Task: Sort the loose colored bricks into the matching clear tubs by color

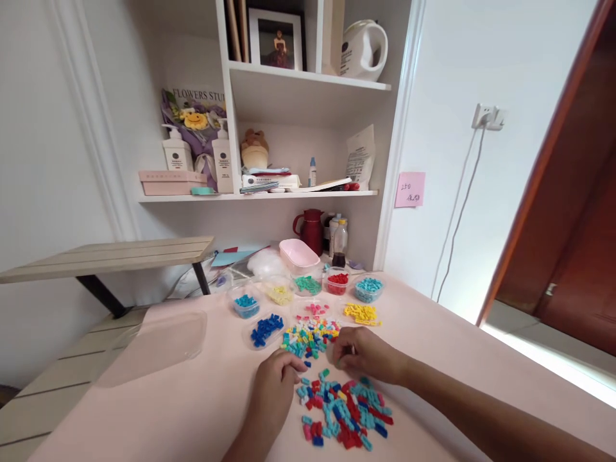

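My left hand [276,391] rests on the table with its fingers curled together, close to a few loose building bricks. What it holds, if anything, is hidden. My right hand [368,355] bends its fingers down at the right edge of a mixed pile of small plastic bricks [308,335]; its fingertips are partly hidden, and I cannot make out what is in them. Nearer to me, between my forearms, lies a second spread of mostly light blue, red and dark blue bricks [341,410].
Clear tubs of sorted bricks stand behind the pile: dark blue bricks [267,329], yellow bricks [360,313], red bricks [337,282] and several others. A clear lid [168,340] lies left. Behind are a pink basket [299,253], a red jug [312,232] and shelves [308,194].
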The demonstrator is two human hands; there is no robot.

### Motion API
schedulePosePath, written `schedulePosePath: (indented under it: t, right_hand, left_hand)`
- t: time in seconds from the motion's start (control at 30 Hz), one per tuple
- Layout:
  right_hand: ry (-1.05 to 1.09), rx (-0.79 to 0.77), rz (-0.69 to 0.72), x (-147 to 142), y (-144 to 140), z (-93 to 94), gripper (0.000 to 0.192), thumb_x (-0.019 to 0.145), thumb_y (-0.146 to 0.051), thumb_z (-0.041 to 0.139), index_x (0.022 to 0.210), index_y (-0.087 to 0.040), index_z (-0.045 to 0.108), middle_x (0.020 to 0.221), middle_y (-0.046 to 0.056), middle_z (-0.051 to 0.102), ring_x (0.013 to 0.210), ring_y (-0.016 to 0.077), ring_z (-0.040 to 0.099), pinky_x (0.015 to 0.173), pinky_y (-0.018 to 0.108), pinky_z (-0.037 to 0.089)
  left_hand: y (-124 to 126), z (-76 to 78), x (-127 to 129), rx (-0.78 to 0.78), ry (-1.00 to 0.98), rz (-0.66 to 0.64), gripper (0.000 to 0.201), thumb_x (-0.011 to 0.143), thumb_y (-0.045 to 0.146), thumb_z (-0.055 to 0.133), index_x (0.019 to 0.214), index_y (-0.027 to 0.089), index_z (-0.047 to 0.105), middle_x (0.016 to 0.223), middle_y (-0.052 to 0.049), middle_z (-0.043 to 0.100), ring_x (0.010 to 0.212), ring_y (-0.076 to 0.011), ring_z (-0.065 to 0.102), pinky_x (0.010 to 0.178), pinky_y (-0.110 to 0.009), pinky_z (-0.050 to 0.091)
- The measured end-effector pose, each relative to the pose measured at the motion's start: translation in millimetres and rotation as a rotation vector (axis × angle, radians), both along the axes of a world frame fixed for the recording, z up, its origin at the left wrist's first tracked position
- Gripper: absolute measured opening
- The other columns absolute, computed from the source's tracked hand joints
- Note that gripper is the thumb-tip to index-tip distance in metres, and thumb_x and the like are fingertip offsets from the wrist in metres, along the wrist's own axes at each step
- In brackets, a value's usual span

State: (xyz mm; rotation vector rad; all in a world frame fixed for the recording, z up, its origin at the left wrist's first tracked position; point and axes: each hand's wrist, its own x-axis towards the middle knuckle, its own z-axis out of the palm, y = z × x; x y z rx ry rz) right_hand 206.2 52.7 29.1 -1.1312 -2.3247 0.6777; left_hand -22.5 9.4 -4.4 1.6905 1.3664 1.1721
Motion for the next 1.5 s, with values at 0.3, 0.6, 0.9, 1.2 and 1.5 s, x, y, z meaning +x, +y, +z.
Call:
schedulePosePath:
  t: [0.3, 0.6, 0.9, 1.2, 1.5]
  right_hand:
    - [0.053, 0.28, -0.367, -18, 131, 63.4, 0.013, 0.074, -0.016, 0.062, 0.08, -0.02, 0.073, 0.084, 0.005, 0.072, 0.079, 0.0194, 0.064, 0.074, 0.028, 0.046]
    - [0.18, 0.183, -0.443, -33, 149, 51.3, 0.027, 0.085, -0.019, 0.047, 0.102, -0.016, 0.068, 0.093, 0.009, 0.07, 0.071, 0.0163, 0.065, 0.062, 0.025, 0.046]
    - [0.043, -0.019, 0.047, 7, 9, 11.5, 0.011, 0.078, -0.019, 0.059, 0.078, -0.02, 0.07, 0.082, 0.003, 0.069, 0.073, 0.0146, 0.061, 0.066, 0.024, 0.047]
    - [-0.011, 0.082, 0.09, -1, -11, -11.4, 0.018, 0.082, -0.028, 0.063, 0.097, -0.027, 0.072, 0.094, 0.004, 0.068, 0.088, 0.0187, 0.061, 0.077, 0.027, 0.047]
    - [-0.094, 0.147, 0.078, -18, -10, -15.7, 0.018, 0.081, -0.019, 0.058, 0.086, -0.027, 0.073, 0.088, 0.001, 0.069, 0.084, 0.0175, 0.062, 0.075, 0.026, 0.045]
  left_hand:
    - [1, 1.4, 4, -0.057, -0.056, 0.031, 0.029, 0.07, 0.012, 0.039, 0.065, 0.018, 0.066, 0.072, -0.002, 0.063, 0.06, -0.014, 0.06, 0.062, -0.024, 0.046]
    - [3, 0.6, 1, -0.101, -0.086, 0.04, 0.027, 0.069, 0.013, 0.039, 0.064, 0.018, 0.065, 0.072, -0.002, 0.062, 0.06, -0.0139, 0.061, 0.062, -0.024, 0.047]
    - [1, 4.8, 2, -0.108, -0.064, 0.016, 0.027, 0.072, 0.017, 0.04, 0.069, 0.019, 0.066, 0.078, -0.002, 0.066, 0.066, -0.0144, 0.062, 0.066, -0.025, 0.048]
    - [-1, 4.7, 3, -0.09, -0.063, 0.045, 0.028, 0.069, 0.014, 0.04, 0.07, 0.018, 0.068, 0.072, -0.001, 0.066, 0.065, -0.0147, 0.063, 0.067, -0.026, 0.048]
    - [0, -0.1, 0, -0.065, -0.104, 0.038, 0.028, 0.07, 0.014, 0.04, 0.066, 0.018, 0.068, 0.069, -0.002, 0.066, 0.064, -0.0144, 0.062, 0.065, -0.024, 0.048]
